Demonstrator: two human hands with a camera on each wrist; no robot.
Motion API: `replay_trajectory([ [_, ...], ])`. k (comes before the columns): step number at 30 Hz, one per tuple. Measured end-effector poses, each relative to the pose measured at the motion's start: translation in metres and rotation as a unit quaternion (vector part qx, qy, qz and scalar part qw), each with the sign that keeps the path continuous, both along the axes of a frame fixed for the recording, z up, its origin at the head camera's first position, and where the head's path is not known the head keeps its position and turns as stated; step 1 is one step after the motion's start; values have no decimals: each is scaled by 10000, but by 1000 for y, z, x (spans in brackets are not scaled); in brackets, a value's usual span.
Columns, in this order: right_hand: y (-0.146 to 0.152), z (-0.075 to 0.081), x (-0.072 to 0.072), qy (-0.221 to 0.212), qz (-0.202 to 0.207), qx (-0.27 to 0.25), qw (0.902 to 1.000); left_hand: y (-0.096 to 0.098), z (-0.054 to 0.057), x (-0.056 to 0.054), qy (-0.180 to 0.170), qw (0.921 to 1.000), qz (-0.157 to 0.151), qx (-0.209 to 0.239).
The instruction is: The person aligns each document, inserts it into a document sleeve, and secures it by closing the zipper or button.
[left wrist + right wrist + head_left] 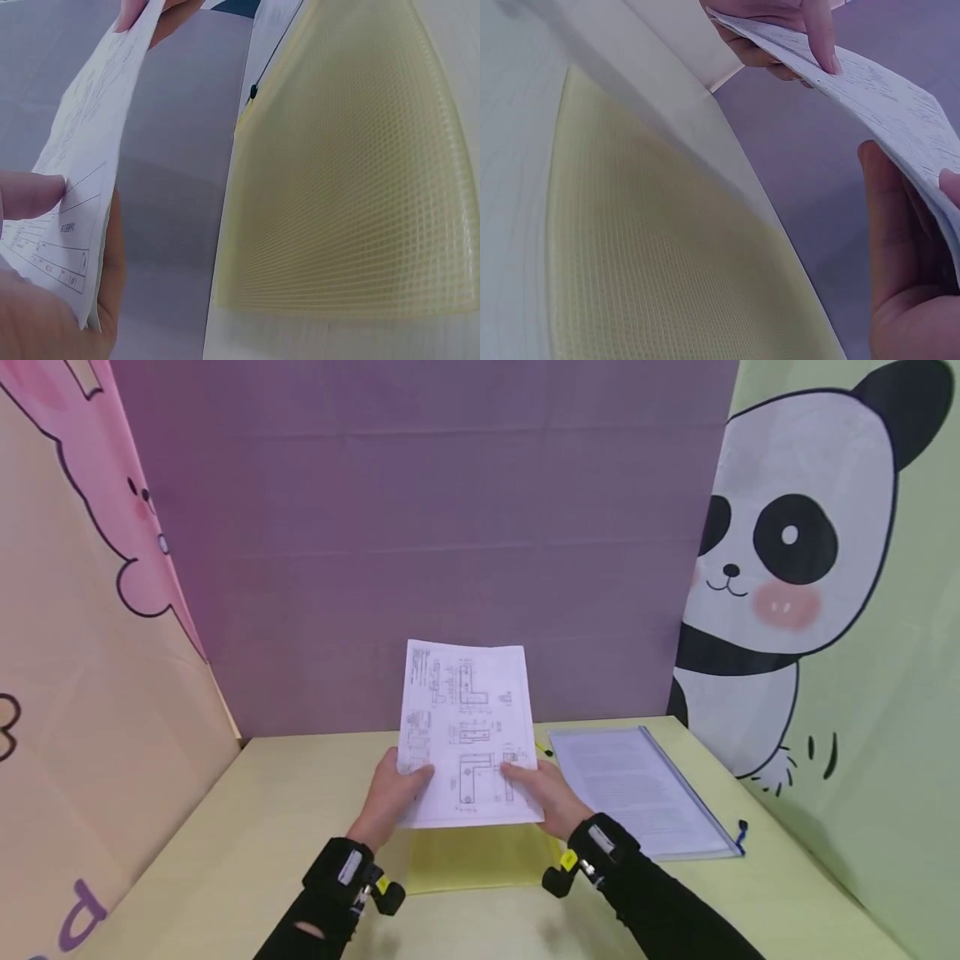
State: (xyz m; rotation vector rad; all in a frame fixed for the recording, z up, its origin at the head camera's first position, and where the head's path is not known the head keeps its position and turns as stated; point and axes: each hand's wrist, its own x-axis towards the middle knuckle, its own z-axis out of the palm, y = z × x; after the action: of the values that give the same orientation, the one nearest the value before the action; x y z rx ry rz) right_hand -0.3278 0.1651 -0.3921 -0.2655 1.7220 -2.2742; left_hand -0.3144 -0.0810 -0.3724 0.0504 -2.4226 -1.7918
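Note:
Both hands hold up a thin stack of white paper sheets (442,718) printed with technical drawings, tilted above the table. My left hand (392,797) grips its lower left edge, thumb on the printed face and fingers behind. The lower right edge is gripped the same way by my right hand (553,793). Below the papers lies a yellow mesh zip pouch (480,860), flat on the table; its upper part is hidden by the sheets in the head view. The left wrist view shows the pouch (352,172) beside the raised sheets (97,120).
To the right on the pale table (315,777) lies a clear zip folder (637,793) with printed pages inside and a dark blue pull (742,835) at its corner. A purple panel (420,527) stands behind the table, with cartoon-printed side walls left and right.

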Motion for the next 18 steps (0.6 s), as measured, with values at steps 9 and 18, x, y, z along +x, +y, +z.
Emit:
replay_trajectory([
  [9, 14, 4, 3, 69, 509, 293, 9982, 3, -5, 1, 29, 9994, -312, 157],
  [18, 24, 1, 2, 547, -207, 1469, 9874, 9, -9, 2, -20, 9953, -930, -286],
])
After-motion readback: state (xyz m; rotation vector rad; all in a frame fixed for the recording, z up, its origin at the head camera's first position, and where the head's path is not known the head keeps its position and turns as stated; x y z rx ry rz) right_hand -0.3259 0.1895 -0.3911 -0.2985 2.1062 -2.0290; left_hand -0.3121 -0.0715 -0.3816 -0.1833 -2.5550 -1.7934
